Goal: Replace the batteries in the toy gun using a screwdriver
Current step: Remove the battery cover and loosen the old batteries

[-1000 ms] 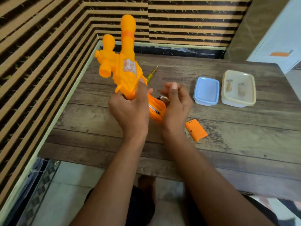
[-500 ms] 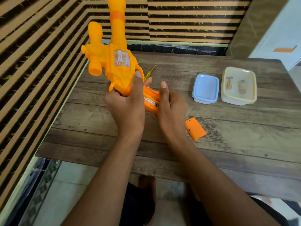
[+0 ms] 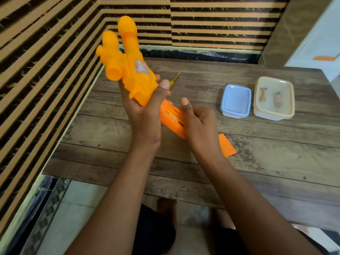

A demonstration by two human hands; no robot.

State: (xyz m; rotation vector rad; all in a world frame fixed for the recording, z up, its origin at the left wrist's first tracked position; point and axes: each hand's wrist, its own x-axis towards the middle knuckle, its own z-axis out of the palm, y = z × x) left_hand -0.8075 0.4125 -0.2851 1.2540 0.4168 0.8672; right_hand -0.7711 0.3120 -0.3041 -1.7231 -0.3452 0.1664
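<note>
closest in, dark shorts and a bare foot over a pale floor (image 3: 77, 218). next, a brown wooden table (image 3: 257, 162), long planks running side to side, tucked into a corner of the room. flat on it to the right, a loose orange battery cover (image 3: 227, 145), just beside the right wrist.

up in the air over the table, not lying on it: the orange toy gun (image 3: 134, 70). long way running from near right to far left. handle (image 3: 165, 124) low and closest, aimed back at the right hand. fat barrel up high, pointing away and a bit left, toward the corner of the walls. open slot in the handle facing up, with a battery (image 3: 173, 116) inside, label showing.

left hand (image 3: 145, 115) wrapped tight round the middle of the gun, thumb up along its side. right hand (image 3: 198, 122) against the end of the handle, fingers curled in, thumb sticking up. too blurry to tell if holding on or only touching.

further back, a yellow screwdriver (image 3: 174, 80) flat on the table, partly hidden behind the left thumb, tip pointing away and right. off to the right, a little blue box (image 3: 233, 114) just beside a bigger cream box (image 3: 272, 115). two small brownish things in the cream one, too fuzzy to name.

farthest, striped walls (image 3: 46, 52) in tan and black on the left and at the back, and a white panel (image 3: 316, 43) with an orange patch at the far right.
</note>
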